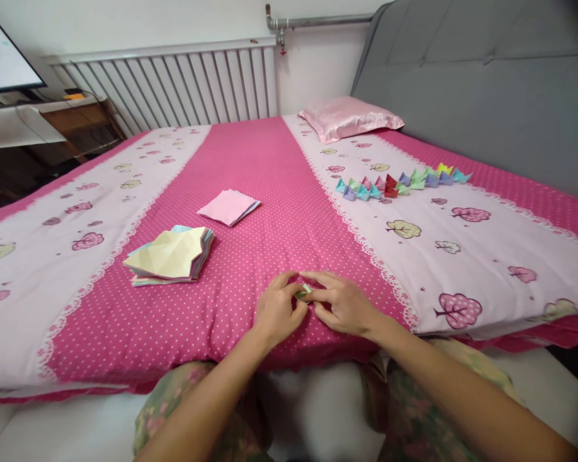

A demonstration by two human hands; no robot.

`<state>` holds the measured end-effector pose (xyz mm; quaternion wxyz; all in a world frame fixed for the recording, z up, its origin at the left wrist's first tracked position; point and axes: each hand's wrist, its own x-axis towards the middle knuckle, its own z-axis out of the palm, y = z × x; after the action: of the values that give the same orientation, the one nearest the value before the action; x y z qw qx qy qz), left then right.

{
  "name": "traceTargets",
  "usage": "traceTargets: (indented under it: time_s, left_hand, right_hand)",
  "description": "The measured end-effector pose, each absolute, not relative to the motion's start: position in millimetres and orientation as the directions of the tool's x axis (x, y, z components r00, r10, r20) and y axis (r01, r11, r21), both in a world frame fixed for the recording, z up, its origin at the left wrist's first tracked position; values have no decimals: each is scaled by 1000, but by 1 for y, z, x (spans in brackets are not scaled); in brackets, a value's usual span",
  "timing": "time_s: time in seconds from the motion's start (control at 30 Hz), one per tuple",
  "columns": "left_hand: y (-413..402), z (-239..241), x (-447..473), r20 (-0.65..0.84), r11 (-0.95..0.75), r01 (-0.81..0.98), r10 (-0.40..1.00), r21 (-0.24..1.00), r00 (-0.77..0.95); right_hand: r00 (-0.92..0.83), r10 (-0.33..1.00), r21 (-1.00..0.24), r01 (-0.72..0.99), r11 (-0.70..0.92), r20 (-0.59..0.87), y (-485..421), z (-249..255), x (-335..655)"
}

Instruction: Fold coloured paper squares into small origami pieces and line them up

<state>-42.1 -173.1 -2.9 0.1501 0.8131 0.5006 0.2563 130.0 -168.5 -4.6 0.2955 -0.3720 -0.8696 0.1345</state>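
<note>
Between my two hands, close to the bed's front edge, is a small piece of folded green paper (pixel 304 290). My left hand (pixel 280 308) grips it from the left with fingers curled. From the other side my right hand (pixel 340 301) pinches it, fingertips meeting those of the left. Most of the paper is covered by the fingers, so its exact shape is hidden. Left of my hands lies a thick stack of creased paper sheets (pixel 168 253), pale yellow on top. Behind it sits a flatter stack of square paper (pixel 228 206), pink on top.
Two rows of small folded paper pieces (pixel 390 186) in several colours stand on the right of the bedspread (pixel 250 160). A pink pillow (pixel 349 119) lies at the back, by a grey headboard (pixel 481 83). A radiator (pixel 173 90) and a monitor (pixel 7 58) are beyond the bed.
</note>
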Motion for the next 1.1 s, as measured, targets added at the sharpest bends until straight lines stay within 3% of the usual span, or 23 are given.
traceTargets:
  time_s: [0.17,0.3,0.47,0.67,0.77,0.97,1.1]
  left_hand:
    - [-171,-5,-44,372,-481,666,874,571,312]
    - [-171,-5,-44,438,-485,630,865,606,245]
    - [-171,-4,-44,439,-438,640,882,631,171]
    - [-170,-4,-44,425,-427,664,888,614,177]
    - [-170,-5,-44,418,-421,678,890,602,180]
    - [-169,-5,-44,385,-411,672,901,615,199]
    - [-168,-6,-45,375,-420,638,902,645,214]
  right_hand:
    - [-409,789,-602,510,615,459,-167,-1,132]
    - [-369,819,-644,506,574,440,-166,3,130]
    - [-317,881,-698,539,472,351,-166,3,128]
    - [-241,954,-848,454,275,180,-163,-2,127]
    - [-244,952,-832,476,285,187,-163,-2,126]
    - [-285,890,-686,568,455,355,-166,-2,122]
    - [-275,884,-641,612,464,378,-167,-5,117]
